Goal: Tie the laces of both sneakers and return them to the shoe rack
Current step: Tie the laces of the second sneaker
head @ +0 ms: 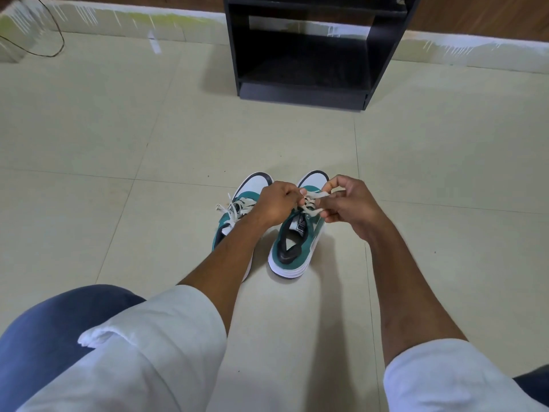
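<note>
Two green and white sneakers stand side by side on the tiled floor, toes pointing away from me. The left sneaker (234, 215) shows a white lace bow on top, and my left forearm crosses over its heel. Over the right sneaker (295, 245), my left hand (277, 203) pinches one strand of its white lace (315, 196). My right hand (350, 202) pinches the other strand. The lace runs taut between my fingers just above the tongue. The black shoe rack (300, 93) stands on the floor beyond the sneakers, its lower shelf open.
A thin dark cable (58, 40) curls on the floor at the far left by the wall. My knees in blue trousers and white sleeves fill the near edge. Pale floor tiles (118, 129) stretch between the sneakers and the rack.
</note>
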